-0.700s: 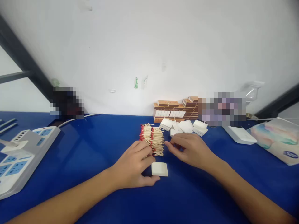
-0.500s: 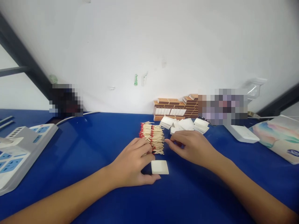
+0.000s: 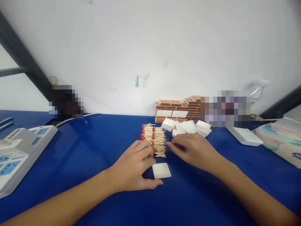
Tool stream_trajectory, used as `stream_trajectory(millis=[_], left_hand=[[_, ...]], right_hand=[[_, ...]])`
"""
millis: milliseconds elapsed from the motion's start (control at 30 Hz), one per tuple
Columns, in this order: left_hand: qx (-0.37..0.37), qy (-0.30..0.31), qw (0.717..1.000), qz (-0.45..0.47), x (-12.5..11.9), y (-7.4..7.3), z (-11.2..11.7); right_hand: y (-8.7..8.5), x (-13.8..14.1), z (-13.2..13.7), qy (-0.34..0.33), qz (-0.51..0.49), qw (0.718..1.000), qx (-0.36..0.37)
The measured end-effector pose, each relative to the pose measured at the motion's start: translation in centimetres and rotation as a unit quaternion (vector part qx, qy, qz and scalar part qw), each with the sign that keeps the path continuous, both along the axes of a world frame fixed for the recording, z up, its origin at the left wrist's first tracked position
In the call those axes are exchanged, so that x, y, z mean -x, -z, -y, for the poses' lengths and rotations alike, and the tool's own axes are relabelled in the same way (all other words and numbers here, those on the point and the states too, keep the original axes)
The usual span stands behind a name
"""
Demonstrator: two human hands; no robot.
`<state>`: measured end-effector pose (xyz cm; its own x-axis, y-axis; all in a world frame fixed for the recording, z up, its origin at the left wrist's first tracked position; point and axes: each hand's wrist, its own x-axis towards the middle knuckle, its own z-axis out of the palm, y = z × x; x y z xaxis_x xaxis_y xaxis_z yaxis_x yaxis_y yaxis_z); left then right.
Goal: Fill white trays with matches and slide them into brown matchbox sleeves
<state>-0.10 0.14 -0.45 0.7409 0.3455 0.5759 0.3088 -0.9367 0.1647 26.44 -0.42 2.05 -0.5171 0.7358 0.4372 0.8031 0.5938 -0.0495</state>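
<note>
A pile of matches (image 3: 158,141) with red heads lies in two side-by-side rows on the blue table. At its lower left is my left hand (image 3: 135,166), fingertips curled against the matches, thumb spread away. A small white matchbox tray (image 3: 161,170) lies between that thumb and forefinger; the forefinger is close to its left corner, and I cannot tell whether they touch. My right hand (image 3: 198,150) hovers at the right ends of the matches, its thumb and forefinger apart with nothing visible between them. Its other fingers are partly hidden.
Several white trays (image 3: 188,126) are heaped behind my right hand. Stacked brown matchboxes (image 3: 170,103) stand against the wall. At left is a white power strip (image 3: 39,150); at right, a white box (image 3: 248,136) and a colourful tissue pack (image 3: 277,138).
The view has shifted slightly. The white tray has turned a little beside my left thumb. Both hands stay in almost the same places.
</note>
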Motion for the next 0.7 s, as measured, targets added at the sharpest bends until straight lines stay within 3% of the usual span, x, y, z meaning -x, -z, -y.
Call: stream_trajectory(millis=[700], left_hand=[[0.013, 0.001, 1.000, -0.007, 0.00, 0.17, 0.04]], right_hand=[[0.48, 0.60, 0.01, -0.011, -0.002, 1.000, 0.014]])
